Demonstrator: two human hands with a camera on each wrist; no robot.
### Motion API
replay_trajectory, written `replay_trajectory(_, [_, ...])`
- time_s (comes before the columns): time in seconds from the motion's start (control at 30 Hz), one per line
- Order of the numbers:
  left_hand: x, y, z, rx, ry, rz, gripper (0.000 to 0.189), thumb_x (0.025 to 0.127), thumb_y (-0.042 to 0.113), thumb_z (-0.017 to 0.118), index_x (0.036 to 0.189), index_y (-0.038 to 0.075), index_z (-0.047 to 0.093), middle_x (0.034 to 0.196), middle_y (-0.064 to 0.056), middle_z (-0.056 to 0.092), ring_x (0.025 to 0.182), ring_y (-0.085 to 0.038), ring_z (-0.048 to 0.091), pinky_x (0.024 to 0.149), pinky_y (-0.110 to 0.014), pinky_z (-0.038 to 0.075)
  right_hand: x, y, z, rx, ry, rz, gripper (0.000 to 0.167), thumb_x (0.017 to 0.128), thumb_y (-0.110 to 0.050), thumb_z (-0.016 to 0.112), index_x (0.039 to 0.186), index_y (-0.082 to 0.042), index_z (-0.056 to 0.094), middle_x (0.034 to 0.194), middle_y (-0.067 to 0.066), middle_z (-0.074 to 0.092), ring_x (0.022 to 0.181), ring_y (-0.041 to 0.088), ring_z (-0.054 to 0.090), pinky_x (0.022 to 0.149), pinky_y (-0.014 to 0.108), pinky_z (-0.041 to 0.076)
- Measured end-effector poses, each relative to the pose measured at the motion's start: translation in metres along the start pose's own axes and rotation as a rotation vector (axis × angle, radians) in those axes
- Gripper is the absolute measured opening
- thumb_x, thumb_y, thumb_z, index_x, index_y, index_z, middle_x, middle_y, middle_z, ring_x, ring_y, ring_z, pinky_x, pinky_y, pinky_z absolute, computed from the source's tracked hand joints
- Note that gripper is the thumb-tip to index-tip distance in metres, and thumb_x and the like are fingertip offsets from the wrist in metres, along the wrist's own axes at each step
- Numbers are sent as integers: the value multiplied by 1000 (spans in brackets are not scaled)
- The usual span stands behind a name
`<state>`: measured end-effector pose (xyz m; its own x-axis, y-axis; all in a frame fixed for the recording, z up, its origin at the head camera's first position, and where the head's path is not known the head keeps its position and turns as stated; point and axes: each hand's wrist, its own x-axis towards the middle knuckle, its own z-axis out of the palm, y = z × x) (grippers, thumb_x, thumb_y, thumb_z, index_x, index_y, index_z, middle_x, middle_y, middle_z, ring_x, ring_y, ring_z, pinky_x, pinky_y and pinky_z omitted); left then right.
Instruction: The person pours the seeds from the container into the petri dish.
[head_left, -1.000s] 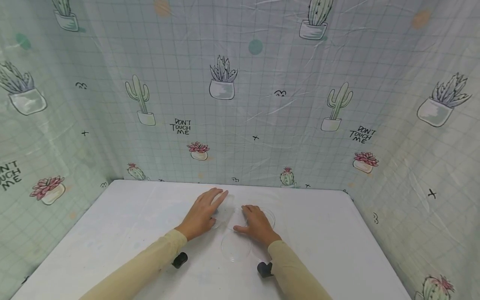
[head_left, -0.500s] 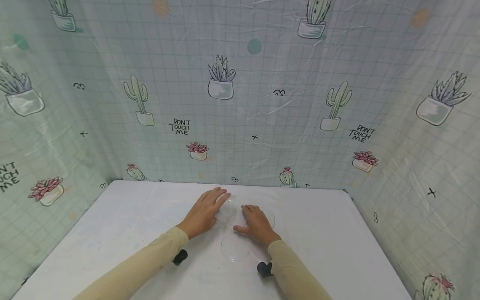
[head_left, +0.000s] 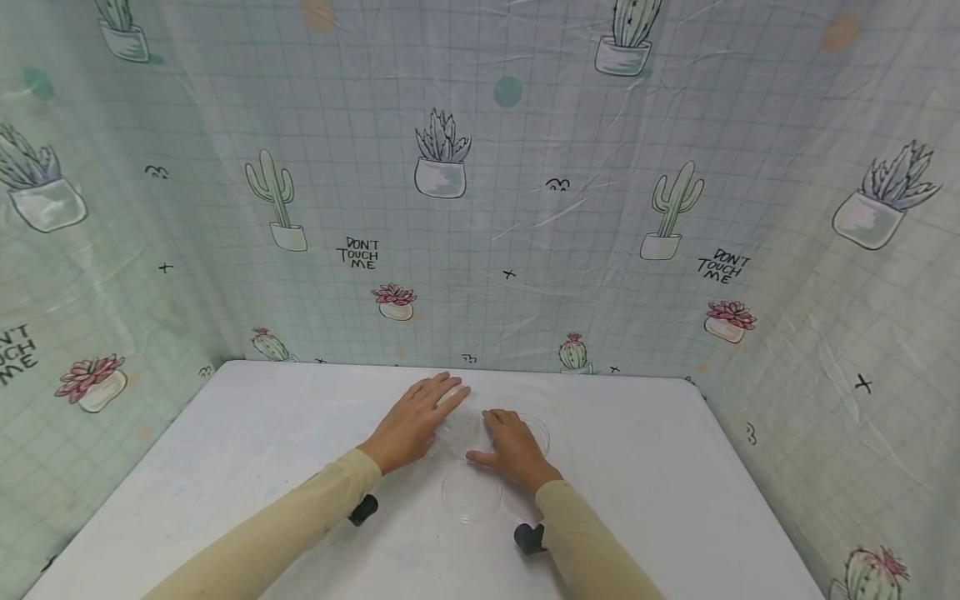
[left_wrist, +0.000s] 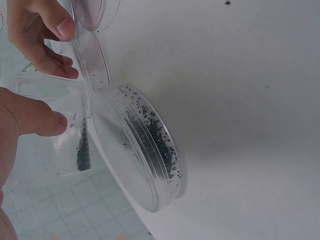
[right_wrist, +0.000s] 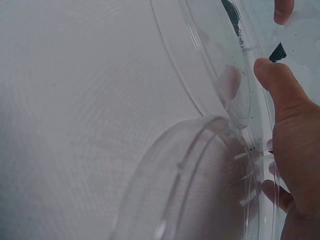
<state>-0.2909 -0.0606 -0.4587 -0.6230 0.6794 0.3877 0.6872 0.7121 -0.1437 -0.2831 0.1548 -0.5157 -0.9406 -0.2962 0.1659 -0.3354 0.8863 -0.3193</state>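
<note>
My left hand (head_left: 412, 423) holds a clear plastic container (left_wrist: 45, 155), thumb along its near side. Black grains (left_wrist: 82, 150) lie against the container's lower side. Close beside it on the table stands a clear round dish (left_wrist: 150, 200) with black grains (left_wrist: 157, 142) spread over its bottom. To the right, my right hand (head_left: 516, 450) rests among more clear round dishes, its thumb and fingers apart. One dish (head_left: 471, 493) lies in front of the right thumb and another (head_left: 538, 435) sits behind that hand, partly covered. The right fingertips' contact with the dishes is unclear.
The white table (head_left: 637, 483) carries a few stray dark specks. A cactus-print curtain (head_left: 510, 225) closes off the back and both sides. Black wrist mounts (head_left: 363, 510) hang under the sleeves.
My left hand has shifted slightly to the right and away from me, with the clear container still in it. The right hand and the dish in front have stayed where they were.
</note>
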Motion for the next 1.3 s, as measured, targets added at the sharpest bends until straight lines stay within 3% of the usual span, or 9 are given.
replay_trajectory(0.57, [0, -1, -4, 21, -9, 32, 85, 79, 5, 74, 151, 23, 31, 154, -3, 36, 146, -24, 30, 119, -42, 30, -1, -2, -2, -5, 2, -2, 83, 78, -57, 72, 139, -5, 49, 139, 12, 53, 129, 28, 50, 108, 44, 45])
replay_trajectory(1.07, [0, -2, 1, 44, 55, 92, 83, 77, 4, 76, 148, 24, 38, 151, -4, 41, 143, -25, 34, 117, -42, 34, -2, -3, -3, 4, -4, 0, 81, 78, -55, 73, 138, -5, 50, 138, 12, 54, 129, 29, 50, 108, 45, 44])
replay_trajectory(1.3, [1, -2, -1, 35, 32, 65, 85, 77, 4, 75, 149, 24, 35, 152, -3, 39, 144, -25, 33, 117, -43, 33, -1, -2, -3, 1, 4, -12, 81, 78, -55, 73, 137, -4, 51, 137, 12, 54, 128, 29, 51, 106, 45, 45])
